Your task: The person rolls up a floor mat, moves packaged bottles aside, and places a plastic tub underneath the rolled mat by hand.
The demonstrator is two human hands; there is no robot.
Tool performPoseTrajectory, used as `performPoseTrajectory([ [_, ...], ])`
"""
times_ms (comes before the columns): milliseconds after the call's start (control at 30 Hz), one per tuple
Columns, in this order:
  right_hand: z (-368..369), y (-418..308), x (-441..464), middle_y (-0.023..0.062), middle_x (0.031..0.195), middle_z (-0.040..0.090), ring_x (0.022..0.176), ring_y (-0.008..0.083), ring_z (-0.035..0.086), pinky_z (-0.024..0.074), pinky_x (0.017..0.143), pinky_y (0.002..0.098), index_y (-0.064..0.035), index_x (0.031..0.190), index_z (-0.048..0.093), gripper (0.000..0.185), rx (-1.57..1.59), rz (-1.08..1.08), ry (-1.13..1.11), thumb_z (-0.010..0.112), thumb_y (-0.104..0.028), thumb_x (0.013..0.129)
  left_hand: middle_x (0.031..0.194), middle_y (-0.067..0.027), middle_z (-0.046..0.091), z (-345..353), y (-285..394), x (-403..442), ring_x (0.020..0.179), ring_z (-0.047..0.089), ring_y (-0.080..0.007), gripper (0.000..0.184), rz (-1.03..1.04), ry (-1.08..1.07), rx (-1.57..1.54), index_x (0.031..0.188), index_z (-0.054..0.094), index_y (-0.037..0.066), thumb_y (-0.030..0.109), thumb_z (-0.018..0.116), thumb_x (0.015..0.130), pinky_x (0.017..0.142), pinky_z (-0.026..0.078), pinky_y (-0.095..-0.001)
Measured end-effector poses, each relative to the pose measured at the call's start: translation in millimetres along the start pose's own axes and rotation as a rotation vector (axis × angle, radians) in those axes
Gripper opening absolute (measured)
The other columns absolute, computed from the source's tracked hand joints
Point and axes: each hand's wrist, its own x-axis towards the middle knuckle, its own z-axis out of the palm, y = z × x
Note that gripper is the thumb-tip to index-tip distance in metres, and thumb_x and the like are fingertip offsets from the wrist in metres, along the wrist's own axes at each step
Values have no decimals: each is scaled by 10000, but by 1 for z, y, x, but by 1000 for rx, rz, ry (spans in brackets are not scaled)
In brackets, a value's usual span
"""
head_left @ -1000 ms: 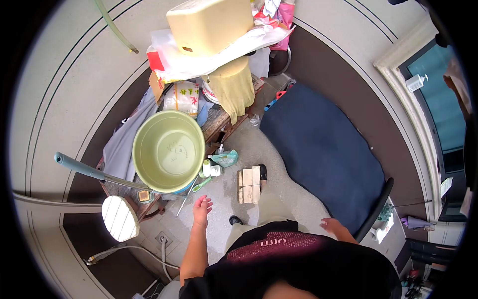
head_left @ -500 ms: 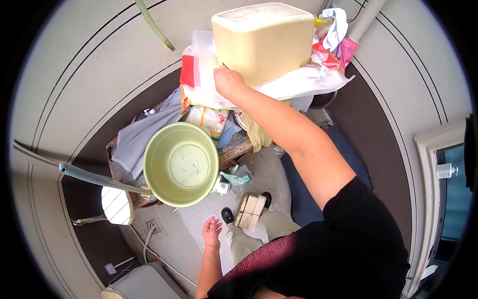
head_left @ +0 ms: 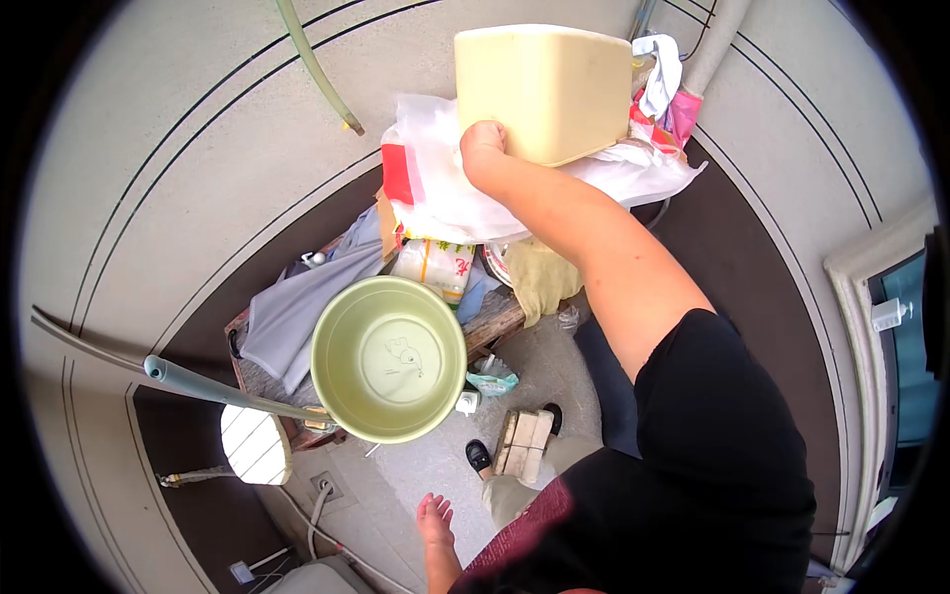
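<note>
My right hand (head_left: 484, 145) is closed at the lower left edge of a large cream plastic bin (head_left: 544, 89). The fingers wrap its edge, partly hidden from me. White and red plastic bags (head_left: 426, 183) lie under and beside the bin. Low on my left, my left hand (head_left: 434, 515) hangs with its fingers loosely apart and holds nothing. A round green basin (head_left: 389, 361) with an animal picture on its bottom is nearest to it. Beyond the basin lies a white packet (head_left: 435, 267) with red and green print.
A wooden bench (head_left: 495, 322) carries the basin, a grey cloth (head_left: 297, 317) and a beige cloth (head_left: 542, 280). A hose (head_left: 237, 391) reaches in from the left. A bundle of blocks (head_left: 522, 444) lies between my feet. A white round lid (head_left: 255, 445) stands lower left.
My view has shifted, so most things sit lower and further right. The bin shows less of its top face and looks tilted. My right hand stays at its edge.
</note>
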Motion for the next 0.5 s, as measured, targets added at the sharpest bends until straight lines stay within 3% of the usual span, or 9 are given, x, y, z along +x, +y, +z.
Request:
performPoseTrajectory([
  [67, -11, 33, -4, -31, 792, 645, 654, 151, 611, 349, 396, 332, -144, 825, 697, 156, 7, -5, 49, 692, -107, 674, 1062, -89, 596, 0, 2, 10, 890, 588, -202, 307, -3, -33, 13, 1169, 499, 103, 268, 515, 911, 716, 480, -331],
  [200, -31, 118, -39, -6, 898, 676, 796, 178, 653, 488, 527, 349, -135, 967, 690, 245, -3, 74, 90, 658, -107, 726, 1058, -84, 597, -5, 16, 27, 875, 591, -200, 308, 3, -90, 83, 1154, 503, 105, 284, 529, 904, 701, 478, -327],
  [267, -18, 159, -51, 16, 924, 685, 860, 195, 659, 524, 657, 317, -127, 963, 686, 203, -18, 55, 289, 636, -131, 766, 1058, -83, 597, -9, 27, 31, 873, 591, -199, 306, 16, -111, 94, 1148, 505, 109, 288, 534, 901, 696, 477, -326],
  [367, -26, 209, -72, 24, 919, 685, 867, 197, 655, 524, 647, 337, -109, 967, 652, 216, -31, 134, 343, 656, -186, 766, 1050, -81, 600, -10, 37, 37, 872, 592, -199, 301, 3, -130, 157, 1142, 507, 115, 292, 536, 901, 690, 475, -324],
  [433, -29, 245, -87, 79, 849, 670, 847, 233, 644, 511, 704, 334, -80, 867, 609, 190, 146, 158, 574, 649, -242, 777, 1040, -77, 605, -12, 47, 38, 866, 595, -197, 292, -22, -168, 238, 1143, 509, 122, 289, 532, 905, 685, 474, -320],
  [500, -30, 276, -112, 100, 818, 656, 819, 258, 637, 504, 693, 365, -63, 884, 560, 253, 186, 194, 688, 646, -276, 780, 1037, -74, 608, -12, 56, 48, 863, 596, -196, 287, -4, -202, 273, 1142, 511, 122, 283, 533, 905, 683, 475, -319],
])
